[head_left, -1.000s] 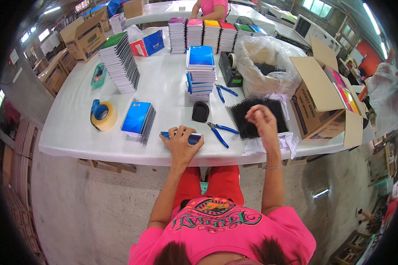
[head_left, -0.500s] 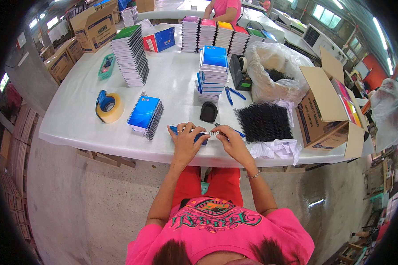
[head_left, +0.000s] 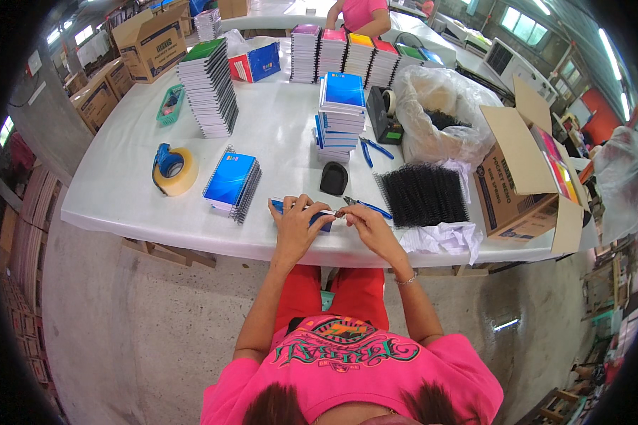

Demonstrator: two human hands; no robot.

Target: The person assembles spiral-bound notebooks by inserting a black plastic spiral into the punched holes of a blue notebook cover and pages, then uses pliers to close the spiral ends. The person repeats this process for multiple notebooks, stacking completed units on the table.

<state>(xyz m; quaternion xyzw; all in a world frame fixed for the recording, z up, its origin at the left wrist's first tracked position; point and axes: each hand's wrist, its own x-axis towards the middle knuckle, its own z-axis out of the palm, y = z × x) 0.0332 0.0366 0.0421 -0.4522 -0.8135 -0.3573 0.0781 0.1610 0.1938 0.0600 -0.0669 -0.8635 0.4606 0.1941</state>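
At the table's [head_left: 120,180] six o'clock edge, the left hand [head_left: 295,225] is gripping a blue notebook [head_left: 278,205], fingers arching over it, while the right hand [head_left: 372,230], fingertips pinched narrow at the notebook's three o'clock end, is holding what is apparently a dark coil [head_left: 339,214]. Were the left hand's hold slackening, pages could be slipping out of line and snagging the coil. Pliers [head_left: 376,210], lying at twelve o'clock from the right hand, could be obstructing its knuckles.

Tube lights [head_left: 609,54] and a window [head_left: 515,25] shine brightly, with fisheye curving toward black corners.
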